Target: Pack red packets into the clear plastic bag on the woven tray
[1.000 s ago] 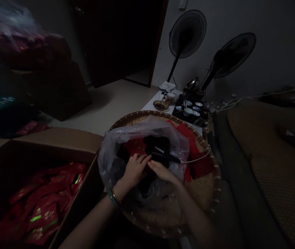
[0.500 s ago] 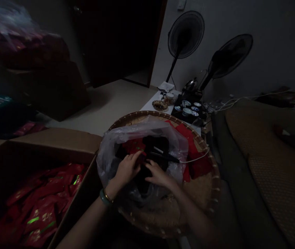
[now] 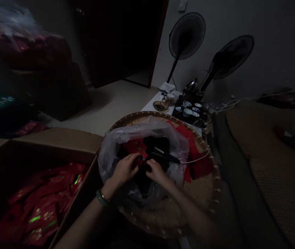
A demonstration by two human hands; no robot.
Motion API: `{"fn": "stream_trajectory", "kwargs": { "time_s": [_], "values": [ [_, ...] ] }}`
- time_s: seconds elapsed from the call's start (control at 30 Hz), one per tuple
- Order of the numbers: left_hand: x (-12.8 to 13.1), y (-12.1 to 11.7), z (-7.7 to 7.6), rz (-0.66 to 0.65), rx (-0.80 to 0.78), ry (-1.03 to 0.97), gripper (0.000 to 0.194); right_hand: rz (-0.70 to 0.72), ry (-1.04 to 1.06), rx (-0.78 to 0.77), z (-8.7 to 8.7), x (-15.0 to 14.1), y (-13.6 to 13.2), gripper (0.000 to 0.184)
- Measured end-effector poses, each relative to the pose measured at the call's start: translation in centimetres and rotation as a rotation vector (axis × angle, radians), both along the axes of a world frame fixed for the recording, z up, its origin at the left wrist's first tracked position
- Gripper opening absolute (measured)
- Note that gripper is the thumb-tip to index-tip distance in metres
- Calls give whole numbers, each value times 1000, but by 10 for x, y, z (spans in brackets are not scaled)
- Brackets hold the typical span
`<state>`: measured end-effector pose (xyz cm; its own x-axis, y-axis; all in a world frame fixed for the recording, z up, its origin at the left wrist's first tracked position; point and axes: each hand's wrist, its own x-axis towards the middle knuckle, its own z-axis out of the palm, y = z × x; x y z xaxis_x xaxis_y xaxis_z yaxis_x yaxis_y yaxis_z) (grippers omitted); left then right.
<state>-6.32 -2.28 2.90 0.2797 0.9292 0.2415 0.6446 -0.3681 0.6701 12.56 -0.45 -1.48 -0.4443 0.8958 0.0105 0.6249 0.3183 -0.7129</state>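
My left hand (image 3: pixel 126 169), with a green bangle and a gold-coloured one at its wrist, is closed on a small red packet (image 3: pixel 144 155), partly hidden by the fingers. Close beside it on the right, my right hand (image 3: pixel 158 171) has its fingers curled into a pinch; what lies in them is too dark to make out. Both hands are over an open clear plastic bag (image 3: pixel 108 145) holding dark stuff and more red packets (image 3: pixel 135 144). A black bag sealer or similar long tool (image 3: pixel 167 157) with a white cord lies across the bag's right side.
The bag stands on a round woven tray (image 3: pixel 196 204) with red pouches (image 3: pixel 198 159) at its right. A cardboard box (image 3: pixel 59 136) of filled red packets (image 3: pixel 43 211) is at left. Beyond are a tea set (image 3: pixel 188 112), two fans (image 3: pixel 187 36) and a woven-topped seat (image 3: pixel 264 155).
My right hand's fingers have curled from spread to a pinch near the left hand. My left hand has shifted slightly left and down. The view has barely moved.
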Motion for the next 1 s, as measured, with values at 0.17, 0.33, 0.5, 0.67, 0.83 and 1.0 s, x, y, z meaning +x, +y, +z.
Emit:
{"fn": "stream_trajectory", "kwargs": {
  "time_s": [0.17,0.33,0.5,0.67,0.83,1.0],
  "values": [
    [-1,-1,2,-26,-4,-26,44,-174,372,-337,0,7,5,30],
    [-1,-2,3,-44,-7,-65,44,-303,787,-755,7,14,1,27],
    [-1,-3,2,-55,-9,-72,44,-279,1031,-935,17,19,-3,29],
    [1,-4,1,-53,-7,-71,44,-262,1084,-1011,27,20,-3,28],
    [3,-6,2,-58,-16,-39,48,-210,1046,-918,47,24,1,29],
    [5,-8,3,-68,-7,-27,52,-135,989,-821,72,20,5,32]
  ]
}}
